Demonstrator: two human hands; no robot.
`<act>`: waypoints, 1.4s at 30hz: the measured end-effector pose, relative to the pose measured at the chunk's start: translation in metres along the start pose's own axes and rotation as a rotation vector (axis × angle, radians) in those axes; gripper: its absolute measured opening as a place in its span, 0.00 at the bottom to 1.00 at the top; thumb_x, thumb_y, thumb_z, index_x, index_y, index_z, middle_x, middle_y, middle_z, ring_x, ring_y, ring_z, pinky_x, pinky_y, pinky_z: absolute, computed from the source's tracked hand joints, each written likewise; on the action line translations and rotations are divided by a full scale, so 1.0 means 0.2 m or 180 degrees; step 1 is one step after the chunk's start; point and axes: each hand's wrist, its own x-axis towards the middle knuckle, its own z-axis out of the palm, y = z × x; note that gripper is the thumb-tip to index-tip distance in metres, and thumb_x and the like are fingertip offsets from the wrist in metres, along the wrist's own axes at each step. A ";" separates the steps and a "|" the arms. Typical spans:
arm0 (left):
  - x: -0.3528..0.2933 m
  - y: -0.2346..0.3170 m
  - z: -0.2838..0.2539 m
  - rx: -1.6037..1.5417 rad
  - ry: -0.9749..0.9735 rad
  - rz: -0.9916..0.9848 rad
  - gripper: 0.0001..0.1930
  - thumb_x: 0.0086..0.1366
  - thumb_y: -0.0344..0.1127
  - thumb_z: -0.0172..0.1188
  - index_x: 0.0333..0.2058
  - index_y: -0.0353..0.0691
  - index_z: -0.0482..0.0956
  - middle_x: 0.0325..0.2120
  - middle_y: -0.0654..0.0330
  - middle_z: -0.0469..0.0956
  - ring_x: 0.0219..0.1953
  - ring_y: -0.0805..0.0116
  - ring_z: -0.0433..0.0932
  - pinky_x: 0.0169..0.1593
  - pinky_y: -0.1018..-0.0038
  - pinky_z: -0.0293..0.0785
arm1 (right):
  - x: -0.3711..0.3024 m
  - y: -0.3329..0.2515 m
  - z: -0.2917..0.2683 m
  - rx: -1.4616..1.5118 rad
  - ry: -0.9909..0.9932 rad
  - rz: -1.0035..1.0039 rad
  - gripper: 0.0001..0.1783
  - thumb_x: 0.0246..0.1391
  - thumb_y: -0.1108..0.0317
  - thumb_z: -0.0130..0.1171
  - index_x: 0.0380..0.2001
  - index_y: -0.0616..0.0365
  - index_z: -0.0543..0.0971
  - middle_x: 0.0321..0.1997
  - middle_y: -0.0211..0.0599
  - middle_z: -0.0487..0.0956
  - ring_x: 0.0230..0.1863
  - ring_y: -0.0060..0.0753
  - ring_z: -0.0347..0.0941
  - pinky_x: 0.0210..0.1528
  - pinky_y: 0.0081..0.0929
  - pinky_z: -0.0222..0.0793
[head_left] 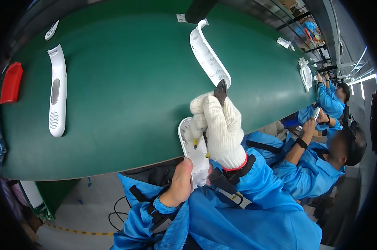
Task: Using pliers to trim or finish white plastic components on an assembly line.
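Note:
My left hand (pixel 180 183), bare, grips the lower end of a white plastic housing shell (pixel 199 156) near the table's front edge. The shell has a perforated patch at its far end. Above it is my right hand (pixel 219 125) in a white knitted glove, its fingers wrapped round a pair of pliers (pixel 221 92). Their dark pointed head sticks out away from me, and bits of yellow handle show below the glove. The glove hides the rest of the tool. Just beyond the tip lies another white curved shell (pixel 208 56), hollow side showing.
On the green table (pixel 121 91) lie a long white handle-shaped cover (pixel 58 91), a red plastic piece (pixel 12 83) and a small white part (pixel 52 31) at the left. White parts (pixel 305 74) lie far right. A dark post (pixel 199 10) stands at the back. Co-workers (pixel 317 154) sit close on my right.

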 end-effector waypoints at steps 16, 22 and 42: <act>-0.12 0.07 -0.02 0.0965 -0.0184 0.0118 0.29 0.73 0.41 0.46 0.65 0.29 0.55 0.55 0.48 0.71 0.50 0.59 0.79 0.51 0.62 0.79 | 0.01 -0.03 -0.09 0.0400 -0.0293 0.0194 0.12 0.68 0.62 0.49 0.42 0.61 0.73 0.28 0.32 0.77 0.22 0.17 0.70 0.25 0.22 0.70; -0.16 0.12 0.16 0.1580 0.0249 0.0185 0.11 0.72 0.30 0.45 0.46 0.29 0.72 0.31 0.56 0.78 0.32 0.69 0.76 0.39 0.73 0.73 | 0.07 -0.07 -0.11 0.1059 -0.0529 0.0553 0.11 0.70 0.61 0.47 0.43 0.59 0.70 0.23 0.25 0.67 0.18 0.15 0.63 0.20 0.20 0.62; 0.02 0.01 0.06 0.1401 0.0390 0.0442 0.17 0.77 0.35 0.42 0.44 0.24 0.75 0.29 0.53 0.83 0.30 0.68 0.82 0.38 0.72 0.78 | -0.05 -0.08 -0.12 0.0290 -0.0558 0.0113 0.14 0.69 0.66 0.44 0.44 0.64 0.75 0.29 0.34 0.76 0.28 0.22 0.73 0.33 0.23 0.74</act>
